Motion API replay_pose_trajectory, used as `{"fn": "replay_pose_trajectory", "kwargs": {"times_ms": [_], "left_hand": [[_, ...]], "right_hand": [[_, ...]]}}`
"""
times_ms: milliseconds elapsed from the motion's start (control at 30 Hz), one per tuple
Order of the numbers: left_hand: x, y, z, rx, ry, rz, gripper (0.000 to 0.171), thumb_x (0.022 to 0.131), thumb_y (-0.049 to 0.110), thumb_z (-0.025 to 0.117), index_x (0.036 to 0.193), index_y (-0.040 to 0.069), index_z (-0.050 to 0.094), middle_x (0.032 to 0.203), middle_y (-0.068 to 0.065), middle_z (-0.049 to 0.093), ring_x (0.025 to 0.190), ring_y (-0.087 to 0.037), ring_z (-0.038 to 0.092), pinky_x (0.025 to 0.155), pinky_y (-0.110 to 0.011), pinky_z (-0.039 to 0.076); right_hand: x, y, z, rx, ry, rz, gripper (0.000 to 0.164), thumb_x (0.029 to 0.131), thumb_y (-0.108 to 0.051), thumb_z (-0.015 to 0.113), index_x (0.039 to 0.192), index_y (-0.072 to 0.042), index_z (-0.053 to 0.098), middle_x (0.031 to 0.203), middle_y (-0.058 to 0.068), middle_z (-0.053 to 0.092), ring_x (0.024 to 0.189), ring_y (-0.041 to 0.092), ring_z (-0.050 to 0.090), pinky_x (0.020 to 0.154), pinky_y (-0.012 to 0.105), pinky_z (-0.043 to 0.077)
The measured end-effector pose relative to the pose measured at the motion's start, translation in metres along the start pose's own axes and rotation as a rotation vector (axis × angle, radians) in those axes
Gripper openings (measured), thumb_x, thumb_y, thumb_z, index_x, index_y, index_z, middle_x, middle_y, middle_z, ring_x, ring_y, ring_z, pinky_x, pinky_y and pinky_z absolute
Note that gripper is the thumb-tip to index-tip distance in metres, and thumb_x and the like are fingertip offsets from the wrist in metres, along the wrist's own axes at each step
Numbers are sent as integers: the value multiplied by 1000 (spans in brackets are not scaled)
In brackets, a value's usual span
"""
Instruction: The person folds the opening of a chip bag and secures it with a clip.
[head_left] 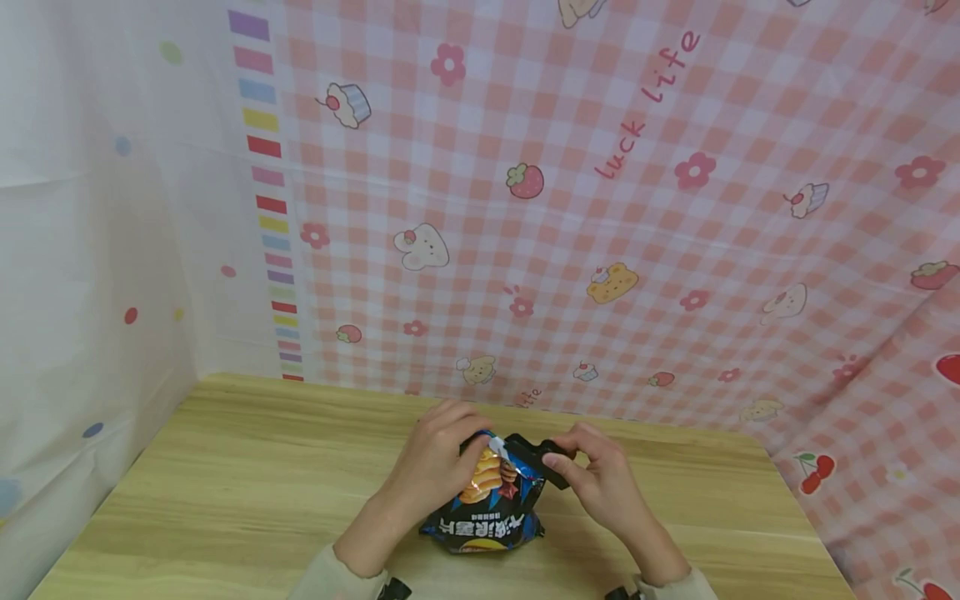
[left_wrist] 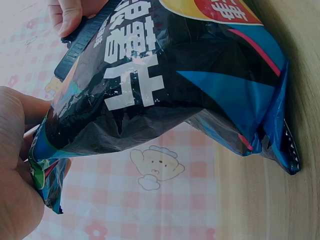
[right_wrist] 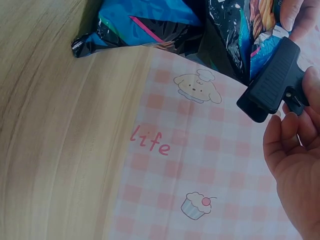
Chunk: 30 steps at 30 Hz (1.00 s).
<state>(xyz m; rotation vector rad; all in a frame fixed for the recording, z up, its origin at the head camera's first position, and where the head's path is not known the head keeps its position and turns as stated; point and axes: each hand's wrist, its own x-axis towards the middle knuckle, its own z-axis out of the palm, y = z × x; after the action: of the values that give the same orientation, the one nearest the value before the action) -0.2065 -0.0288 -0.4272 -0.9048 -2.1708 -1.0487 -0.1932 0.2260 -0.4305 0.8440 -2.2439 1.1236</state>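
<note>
A black and blue chip bag [head_left: 480,527] with white lettering stands on the wooden table, its top edge raised. My left hand [head_left: 433,458] grips the bag's top left corner; in the left wrist view, the folded corner comes out between the thumb and fingers of that hand [left_wrist: 17,165]. On the other side, my right hand [head_left: 603,479] pinches the handles of a wide black clip [head_left: 528,452]. The clip [right_wrist: 272,80] lies against the bag's top right edge in the right wrist view. Whether its jaws are clamped on the bag, I cannot tell.
The light wooden table [head_left: 247,483] extends to both sides of the bag. Behind it hangs a pink checked cloth [head_left: 480,275] with cartoon prints, and a white dotted cloth [head_left: 97,250] hangs at the left.
</note>
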Motion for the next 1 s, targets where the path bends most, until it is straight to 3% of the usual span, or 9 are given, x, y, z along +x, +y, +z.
{"fn": "replay_pose_trajectory", "kwargs": {"times_ms": [467, 600, 1000], "left_hand": [[0, -1, 1, 9, 24, 35, 14, 87, 0, 82, 100, 5, 79, 98, -1, 74, 94, -17, 66, 83, -32, 57], [0, -1, 1, 5, 21, 36, 14, 88, -1, 82, 100, 4, 79, 99, -3, 74, 95, -18, 67, 84, -34, 58], [0, -2, 2, 15, 34, 57, 12, 89, -3, 79, 99, 4, 79, 97, -1, 73, 92, -17, 66, 80, -32, 57]], "right_hand": [[9, -1, 2, 12, -30, -46, 26, 81, 9, 84, 99, -8, 79, 85, -5, 67, 74, 8, 58, 60, 20, 48], [11, 1, 4, 9, -39, -36, 25, 81, 9, 84, 99, -7, 79, 84, -5, 67, 73, 7, 57, 57, 26, 51], [14, 0, 12, 73, -75, 9, 20, 83, 6, 82, 95, -8, 80, 83, -5, 67, 74, 7, 60, 63, 26, 54]]}}
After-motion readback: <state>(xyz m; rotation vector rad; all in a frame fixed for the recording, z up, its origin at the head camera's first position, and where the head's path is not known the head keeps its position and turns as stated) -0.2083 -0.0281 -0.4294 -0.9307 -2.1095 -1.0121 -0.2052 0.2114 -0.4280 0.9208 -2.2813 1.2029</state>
